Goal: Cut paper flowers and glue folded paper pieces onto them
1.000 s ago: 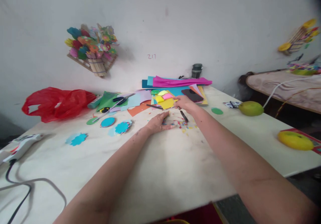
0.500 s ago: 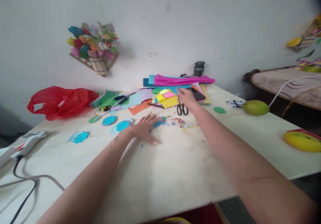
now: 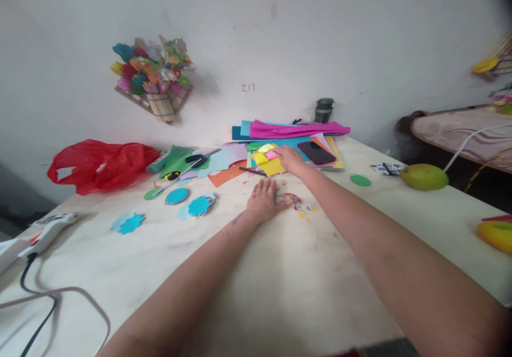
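My left hand [image 3: 264, 201] lies flat on the pale table [image 3: 256, 271], thumb apart from the fingers, beside scattered bits of coloured paper [image 3: 298, 202]. Over the paper pile, my right hand [image 3: 290, 160] has its fingers bent together by the pink piece [image 3: 271, 155]; what they hold, if anything, cannot be made out. Yellow paper [image 3: 272, 167] lies just below those fingers. A dark phone [image 3: 317, 152] rests on the sheets right of that hand. Blue scalloped cutouts [image 3: 131, 223] [image 3: 200, 205] and a blue disc [image 3: 176, 196] lie to the left.
Dark-handled scissors [image 3: 200, 158] rest on papers at the left, near a red plastic bag [image 3: 104, 166]. A power strip [image 3: 52, 233] with cables is at the left edge. A green disc [image 3: 360, 180] and yellow-green fruit [image 3: 424, 177] are at the right. Folded magenta paper [image 3: 296, 128] lies behind.
My left hand has slid right, over where the blue bits lay. My right hand has shifted slightly left and lower; the black-handled scissors below it are out of sight. The view has turned slightly left.
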The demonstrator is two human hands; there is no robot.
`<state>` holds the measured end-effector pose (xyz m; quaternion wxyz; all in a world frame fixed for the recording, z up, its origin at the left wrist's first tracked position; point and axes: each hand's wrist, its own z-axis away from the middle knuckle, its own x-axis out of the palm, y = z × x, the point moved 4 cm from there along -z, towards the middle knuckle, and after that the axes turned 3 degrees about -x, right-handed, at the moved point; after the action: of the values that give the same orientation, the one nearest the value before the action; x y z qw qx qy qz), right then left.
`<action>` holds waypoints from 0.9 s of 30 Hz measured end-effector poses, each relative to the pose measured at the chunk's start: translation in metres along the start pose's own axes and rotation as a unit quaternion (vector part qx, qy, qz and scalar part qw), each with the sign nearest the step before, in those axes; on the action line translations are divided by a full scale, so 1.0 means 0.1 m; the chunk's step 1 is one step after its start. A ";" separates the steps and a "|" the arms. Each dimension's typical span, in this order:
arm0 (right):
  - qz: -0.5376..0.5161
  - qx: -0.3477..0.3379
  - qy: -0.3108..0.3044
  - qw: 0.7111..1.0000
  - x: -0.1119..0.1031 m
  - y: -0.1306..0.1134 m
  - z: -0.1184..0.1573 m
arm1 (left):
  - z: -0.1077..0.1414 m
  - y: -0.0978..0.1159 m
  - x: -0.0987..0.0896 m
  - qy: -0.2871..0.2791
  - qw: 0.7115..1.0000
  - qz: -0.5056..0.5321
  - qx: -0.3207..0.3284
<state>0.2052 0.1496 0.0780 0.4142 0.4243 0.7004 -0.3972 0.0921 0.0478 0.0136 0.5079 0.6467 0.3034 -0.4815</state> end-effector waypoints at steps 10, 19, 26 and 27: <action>0.035 -0.091 -0.004 0.995 0.12 -0.10 0.03 | 0.02 -0.32 -0.24 0.111 0.992 -0.014 -0.062; 0.109 -0.119 -0.095 0.982 0.31 -0.55 0.09 | 0.06 -0.29 -0.11 0.031 0.995 -0.042 -0.082; 0.090 -0.066 -0.139 0.984 0.17 -0.54 -0.01 | 0.19 0.08 -0.05 -0.001 0.987 0.085 0.140; 0.083 -0.053 -0.129 0.987 0.15 -0.51 -0.02 | 0.19 0.04 -0.09 0.013 0.988 0.090 0.121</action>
<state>0.1530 0.1390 0.0758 0.5548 0.4034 0.6236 -0.3750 0.0864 0.0293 0.0228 0.4632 0.7345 0.1897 -0.4582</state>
